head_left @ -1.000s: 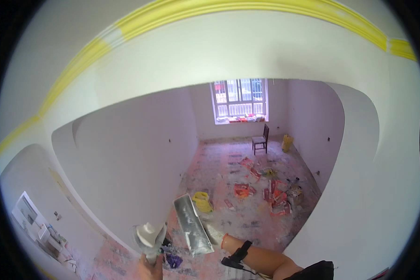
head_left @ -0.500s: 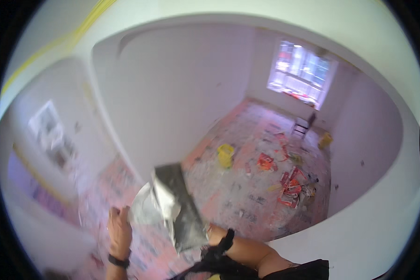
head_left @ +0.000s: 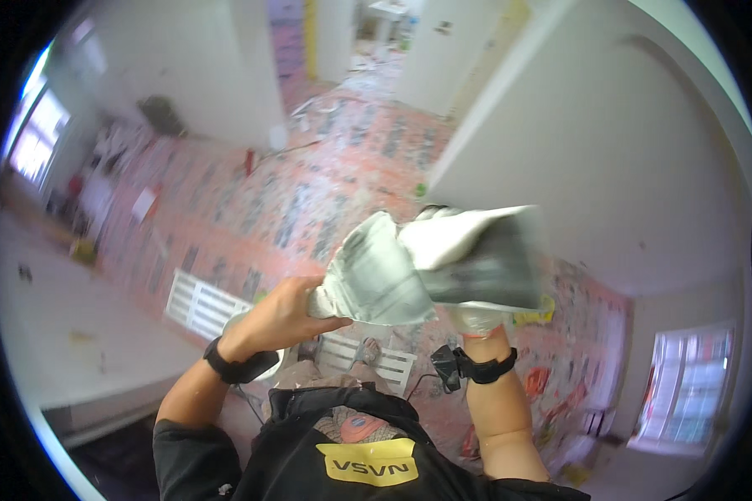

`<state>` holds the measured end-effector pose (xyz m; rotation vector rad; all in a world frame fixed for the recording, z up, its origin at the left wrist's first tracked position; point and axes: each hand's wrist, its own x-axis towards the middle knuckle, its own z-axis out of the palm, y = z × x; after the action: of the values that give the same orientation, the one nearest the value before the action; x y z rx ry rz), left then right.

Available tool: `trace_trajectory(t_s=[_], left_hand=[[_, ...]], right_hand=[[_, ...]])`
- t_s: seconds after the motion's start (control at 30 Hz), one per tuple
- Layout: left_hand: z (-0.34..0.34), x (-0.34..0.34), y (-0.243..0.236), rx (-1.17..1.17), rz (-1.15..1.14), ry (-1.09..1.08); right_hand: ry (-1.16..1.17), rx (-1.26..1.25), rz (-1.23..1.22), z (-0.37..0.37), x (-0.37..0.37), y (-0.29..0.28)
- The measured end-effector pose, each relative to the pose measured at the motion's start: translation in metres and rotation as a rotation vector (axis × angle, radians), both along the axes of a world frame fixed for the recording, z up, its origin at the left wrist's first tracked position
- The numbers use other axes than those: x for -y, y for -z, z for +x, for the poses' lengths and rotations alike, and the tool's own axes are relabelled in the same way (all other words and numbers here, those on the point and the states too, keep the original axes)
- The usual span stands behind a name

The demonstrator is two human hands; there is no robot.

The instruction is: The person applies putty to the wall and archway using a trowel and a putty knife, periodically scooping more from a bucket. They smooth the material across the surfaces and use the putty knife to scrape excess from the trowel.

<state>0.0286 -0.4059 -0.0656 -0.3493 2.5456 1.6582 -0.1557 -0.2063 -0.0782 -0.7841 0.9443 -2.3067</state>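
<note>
L hand (head_left: 280, 317), approx 8 o'clock of view ctr, is closed round the handle end of a scraper (head_left: 376, 271); its wide, fan-shaped blade, smeared w/ grey-white, sits at ctr. R hand (head_left: 479, 322), approx 4 o'clock, grips a trowel (head_left: 497, 267), tho fingers are mostly hidden behind it & look coated pale. Trowel lies at 3 o'clock, a broad dark-grey metal face, blurred, w/ white putty (head_left: 444, 240) heaped along its upper L part. Scraper's R edge overlaps trowel's L edge in view; can't tell if they touch. Both wrists wear a black strap, each w/ a small dark box. Person's shirt (head_left: 297, 455), black w/ yellow patch, fills 6 o'clock; just above it a foot (head_left: 369, 349) on a white slatted bench (head_left: 330, 351). Another white slatted piece (head_left: 205, 305) at 8 o'clock, beyond L hand. Pink-red printed sheeting (head_left: 226, 213) covers floor, esp. 9 to 12 o'clock. Yellow bag (head_left: 546, 311) at 4 o'clock, partly behind trowel; red wrappers (head_left: 536, 382) near it, further toward 5. Windows: one (head_left: 685, 388) at 4 o'clock, one (head_left: 42, 138) at 10. Plain pale wall (head_left: 610, 150) at 2 o'clock.
</note>
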Motion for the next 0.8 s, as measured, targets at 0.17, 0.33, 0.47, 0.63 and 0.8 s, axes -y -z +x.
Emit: trace_trajectory(t_s=[0.17, 0.33, 0.47, 0.63, 0.8], left_hand=[[0.048, 0.021, 0.019, 0.015, 0.105, -0.195], [0.128, 0.044, 0.114, 0.087, -0.066, -0.441], [0.207, 0.034, 0.232, 0.365, -0.149, -0.617], [0.284, 0.044, 0.362, 0.885, -0.107, -0.725], [0.299, 0.059, 0.500, 1.042, -0.125, -0.686]], right_hand=[[-0.099, -0.750, 0.992, -0.010, 0.029, 0.080], [-0.216, -0.206, 1.143, -0.013, 0.050, 0.139], [-0.282, -0.350, 1.349, -0.010, 0.050, 0.190], [-0.337, -0.424, 1.453, -0.002, 0.040, 0.264], [-0.309, -0.196, 1.586, -0.007, 0.012, 0.330]])
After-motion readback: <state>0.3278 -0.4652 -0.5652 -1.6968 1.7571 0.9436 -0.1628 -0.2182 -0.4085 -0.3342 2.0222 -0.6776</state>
